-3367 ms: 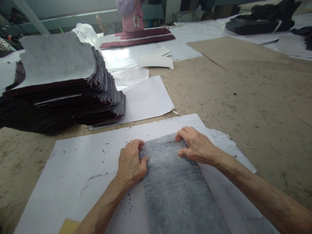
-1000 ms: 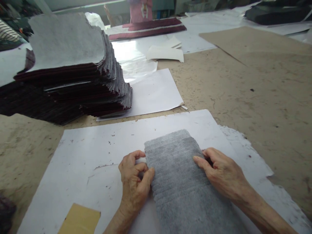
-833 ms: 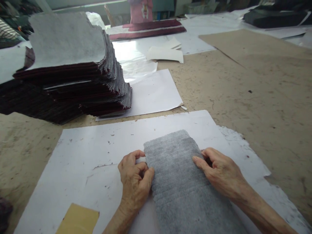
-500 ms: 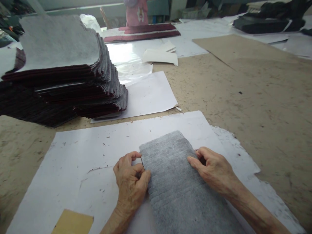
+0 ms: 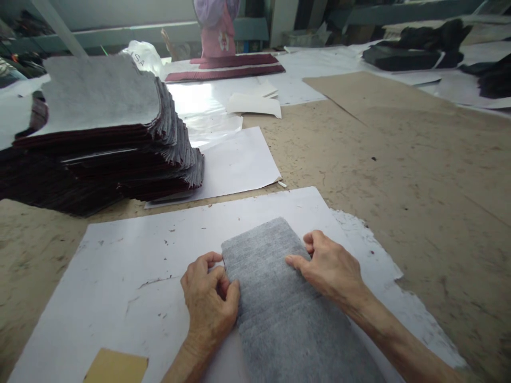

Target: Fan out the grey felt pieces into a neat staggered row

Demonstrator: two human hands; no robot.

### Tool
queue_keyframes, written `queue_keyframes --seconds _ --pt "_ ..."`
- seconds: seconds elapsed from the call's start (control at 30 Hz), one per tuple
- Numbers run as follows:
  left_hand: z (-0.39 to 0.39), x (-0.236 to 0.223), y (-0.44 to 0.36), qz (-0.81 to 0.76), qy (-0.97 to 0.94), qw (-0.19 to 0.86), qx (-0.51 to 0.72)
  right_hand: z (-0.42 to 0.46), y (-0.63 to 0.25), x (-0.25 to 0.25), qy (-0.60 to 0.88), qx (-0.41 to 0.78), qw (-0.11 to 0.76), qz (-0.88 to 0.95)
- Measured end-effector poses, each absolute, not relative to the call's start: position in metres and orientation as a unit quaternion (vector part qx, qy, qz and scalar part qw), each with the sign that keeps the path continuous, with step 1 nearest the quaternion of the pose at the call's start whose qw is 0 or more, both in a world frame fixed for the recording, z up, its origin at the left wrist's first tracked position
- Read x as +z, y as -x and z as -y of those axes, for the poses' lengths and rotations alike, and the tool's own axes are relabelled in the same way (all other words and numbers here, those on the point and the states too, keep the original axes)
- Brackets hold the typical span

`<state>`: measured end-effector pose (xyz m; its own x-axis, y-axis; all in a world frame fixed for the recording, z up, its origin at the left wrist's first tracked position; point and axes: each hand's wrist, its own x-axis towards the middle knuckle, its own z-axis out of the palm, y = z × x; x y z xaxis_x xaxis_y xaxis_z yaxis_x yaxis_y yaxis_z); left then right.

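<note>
A grey felt-like fabric piece [image 5: 275, 298], with faint crosswise ridges, lies lengthwise in front of me on white paper. Along its left edge sits my left hand [image 5: 209, 298], fingers curled and thumb pressed in against the fabric's side. My right hand [image 5: 331, 266] is over the upper right edge, its thumb resting on the grey surface. The forefinger there is raised just off the edge, apart from the thumb. Whether the fabric is one layer or several I cannot tell.
A tall stack of grey-backed dark red fabric pieces [image 5: 175, 143] stands at the left. A tan card [image 5: 115, 367] lies near the front. White paper scraps [image 5: 255, 105], maroon strips [image 5: 239, 66] and dark bundles [image 5: 403, 56] are farther back. A person in pink [image 5: 217, 40] is behind the table.
The view has shifted slightly. My right hand's fingers have loosened from the fabric's edge and spread, and the ridges near the top look smoother. My left hand stays at the left edge.
</note>
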<state>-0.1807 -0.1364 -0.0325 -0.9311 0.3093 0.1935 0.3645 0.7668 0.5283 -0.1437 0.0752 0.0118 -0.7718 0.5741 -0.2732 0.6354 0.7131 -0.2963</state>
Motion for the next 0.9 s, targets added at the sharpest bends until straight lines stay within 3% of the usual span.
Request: queue_keyframes --seconds 0.13,0.3,0.6,0.73,0.9 --pt "0.137 -0.032 0.181 0.940 0.177 0.048 -0.287 -0.076 0.149 0.016 -0.312 -0.183 0.125 -0.924" --pt "0.136 -0.032 0.181 0.940 0.173 0.049 -0.289 -0.074 0.144 0.012 -0.287 -0.191 0.075 -0.936" --pt "0.134 -0.025 0.184 0.937 0.149 0.021 -0.316 -0.077 0.128 0.003 -0.241 -0.387 0.030 -0.890" --pt "0.120 -0.015 0.212 0.877 0.114 -0.046 -0.464 -0.083 0.127 -0.007 -0.258 -0.591 -0.049 -0.763" --pt "0.092 0.000 0.247 0.663 0.103 -0.277 -0.688 -0.085 0.147 -0.019 -0.269 -0.702 -0.118 -0.649"
